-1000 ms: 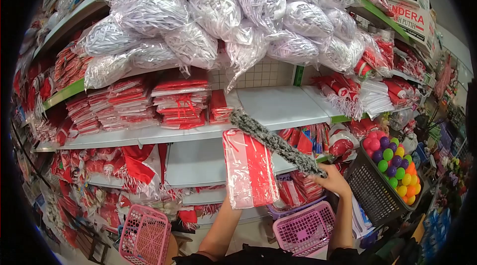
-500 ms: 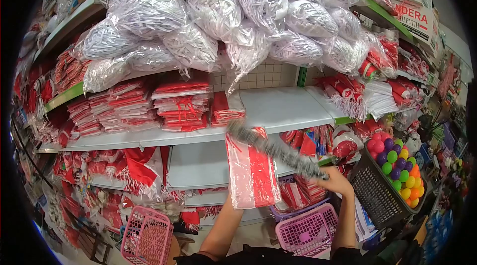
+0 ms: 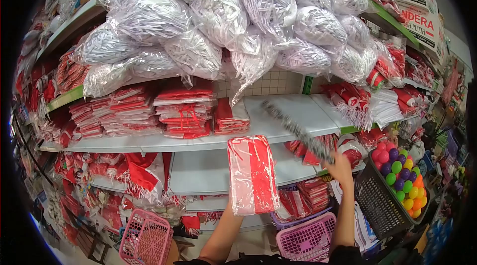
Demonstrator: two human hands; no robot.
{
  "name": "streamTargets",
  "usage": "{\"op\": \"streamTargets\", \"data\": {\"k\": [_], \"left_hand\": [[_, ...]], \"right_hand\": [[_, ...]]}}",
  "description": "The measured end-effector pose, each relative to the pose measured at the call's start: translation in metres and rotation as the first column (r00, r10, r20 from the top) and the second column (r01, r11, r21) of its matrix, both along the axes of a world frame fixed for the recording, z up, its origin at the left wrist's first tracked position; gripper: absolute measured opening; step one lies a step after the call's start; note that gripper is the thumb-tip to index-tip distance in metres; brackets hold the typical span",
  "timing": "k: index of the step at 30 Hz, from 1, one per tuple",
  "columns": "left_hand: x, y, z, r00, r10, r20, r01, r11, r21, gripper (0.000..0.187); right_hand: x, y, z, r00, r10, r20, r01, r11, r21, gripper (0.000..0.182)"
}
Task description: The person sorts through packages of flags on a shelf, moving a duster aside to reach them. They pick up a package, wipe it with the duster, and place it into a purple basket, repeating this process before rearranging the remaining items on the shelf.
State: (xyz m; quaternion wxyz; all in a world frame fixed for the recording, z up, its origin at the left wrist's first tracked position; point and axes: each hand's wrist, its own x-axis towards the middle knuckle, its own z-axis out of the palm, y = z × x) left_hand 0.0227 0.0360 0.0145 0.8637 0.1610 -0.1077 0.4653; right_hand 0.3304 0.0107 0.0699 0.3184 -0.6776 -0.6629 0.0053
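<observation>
The right hand (image 3: 341, 169) is closed around the handle end of a grey fuzzy duster (image 3: 297, 131), which slants up and to the left from the fist so that its blurred tip lies over the bare white shelf (image 3: 293, 111). The left hand is hidden behind the red-and-white packet (image 3: 252, 174) it holds up in clear plastic; only the forearm shows beneath it, so the fingers must be gripping the packet from the back, though the grip itself cannot be seen. The packet stands upright in front of the shelf edge, just left of the duster and below its tip, apart from it. On the shelf to the left lie stacks of red-and-white packets (image 3: 185, 111). Above them sit bags of white shredded strips (image 3: 218, 16). A black basket of coloured balls (image 3: 400, 178) is at the right, and 2 pink baskets (image 3: 308, 237) stand below.
</observation>
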Motion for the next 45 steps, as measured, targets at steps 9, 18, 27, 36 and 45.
{"op": "streamTargets", "data": {"k": [9,18,27,36,45], "left_hand": [[-0.002,0.018,-0.001,0.999,0.010,0.045,-0.012,1.000,0.029,0.059],[-0.020,0.125,0.009,0.994,0.104,0.044,-0.111,0.960,0.255,0.059],[-0.029,0.140,0.046,0.984,-0.164,-0.070,0.172,0.977,0.129,0.052],[-0.036,0.125,0.045,0.876,0.129,-0.465,-0.169,0.985,-0.046,0.052],[0.010,0.099,0.017,0.722,0.289,-0.629,-0.223,0.957,0.183,0.052]], "right_hand": [[-0.015,0.148,-0.020,0.815,-0.407,0.413,0.270,0.897,0.351,0.046],[-0.171,0.043,-0.030,0.839,0.516,0.172,-0.461,0.507,0.729,0.041],[-0.205,0.123,0.002,0.872,0.480,-0.098,-0.303,0.685,0.662,0.025],[-0.213,0.201,0.008,0.874,0.463,-0.148,-0.381,0.841,0.384,0.030],[-0.162,0.127,-0.043,0.874,0.323,-0.363,-0.059,0.812,0.580,0.039]]}}
